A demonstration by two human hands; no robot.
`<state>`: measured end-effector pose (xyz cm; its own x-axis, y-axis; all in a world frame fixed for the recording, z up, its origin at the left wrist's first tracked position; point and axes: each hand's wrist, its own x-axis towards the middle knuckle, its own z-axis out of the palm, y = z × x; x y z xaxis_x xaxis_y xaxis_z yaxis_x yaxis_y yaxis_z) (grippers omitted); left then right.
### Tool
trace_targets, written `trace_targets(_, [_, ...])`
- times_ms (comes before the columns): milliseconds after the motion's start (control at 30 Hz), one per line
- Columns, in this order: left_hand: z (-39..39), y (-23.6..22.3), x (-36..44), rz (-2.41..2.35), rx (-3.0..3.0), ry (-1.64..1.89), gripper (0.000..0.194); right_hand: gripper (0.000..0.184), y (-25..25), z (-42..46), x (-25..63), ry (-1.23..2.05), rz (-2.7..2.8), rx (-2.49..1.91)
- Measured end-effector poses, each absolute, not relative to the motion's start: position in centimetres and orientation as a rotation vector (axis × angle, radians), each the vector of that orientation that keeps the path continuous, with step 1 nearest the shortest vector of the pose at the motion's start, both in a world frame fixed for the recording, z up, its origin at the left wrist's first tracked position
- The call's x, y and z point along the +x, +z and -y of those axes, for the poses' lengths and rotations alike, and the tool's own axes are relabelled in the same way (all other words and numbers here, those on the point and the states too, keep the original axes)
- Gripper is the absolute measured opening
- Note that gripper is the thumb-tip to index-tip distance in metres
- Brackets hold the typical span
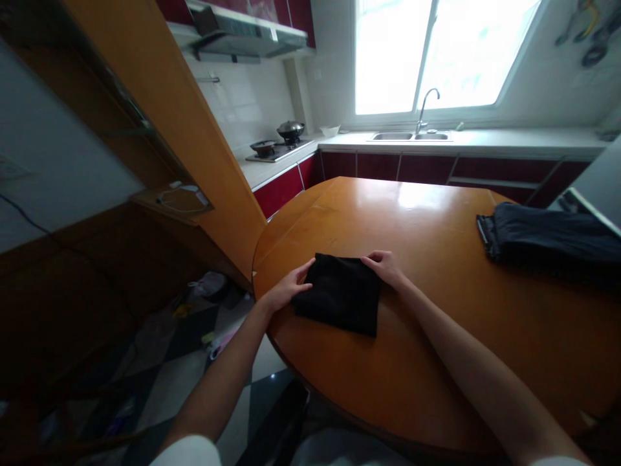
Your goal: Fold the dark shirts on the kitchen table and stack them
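Both hands on a folded black cloth (342, 292), near the tabletop's (412, 246) rounded edge.
From my view, the left hand (290, 287) has its grip on the cloth's left side, thumb over the top and fingers by the far corner. I see the right hand (382, 265) touching the far right corner; I cannot tell whether either grip pinches the fabric or just rests there. Folded dark jeans (548, 234) lie well apart, to the right.
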<state>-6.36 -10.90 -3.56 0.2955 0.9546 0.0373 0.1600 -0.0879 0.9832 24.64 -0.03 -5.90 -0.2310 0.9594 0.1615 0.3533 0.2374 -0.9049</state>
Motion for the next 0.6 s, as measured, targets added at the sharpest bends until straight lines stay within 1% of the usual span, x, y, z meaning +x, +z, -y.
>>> trace_targets(100, [11.5, -2.6, -7.4, -1.107, 1.661, 0.862, 0.092, 0.035, -5.9, 0.1, 24.6, 1.0, 1.716, -1.229])
trace_targets(200, [11.5, -0.7, -8.3, -1.272, 1.846, 0.675, 0.087, 0.035, -6.0, 0.2, 24.5, 1.006, 1.698, -1.239])
trace_targets(267, [11.1, 0.7, -7.8, -1.465, 1.991, 0.609, 0.077, 0.035, -6.0, 0.3, 24.3, 1.008, 1.687, -1.249])
trace_targets(333, [10.5, 1.7, -5.9, -1.6, 2.144, 0.63, 0.062, 0.036, -6.1, 0.3, 24.2, 1.005, 1.681, -1.258])
trace_targets(367, [10.2, 1.9, -4.6, -1.596, 2.219, 0.642, 0.055, 0.036, -6.1, 0.3, 24.2, 1.0, 1.68, -1.261])
trace_targets(433, [10.1, 1.7, -1.4, -1.454, 2.349, 0.606, 0.048, 0.036, -6.2, 0.4, 24.2, 0.988, 1.684, -1.257])
trace_targets(500, [10.5, 0.8, 1.6, -1.308, 2.456, 0.474, 0.049, 0.036, -6.3, 0.4, 24.2, 0.976, 1.702, -1.239])
trace_targets(600, [12.2, -1.0, 4.0, -1.298, 2.57, 0.254, 0.067, 0.031, -6.4, 0.4, 24.1, 0.921, 1.743, -1.239])
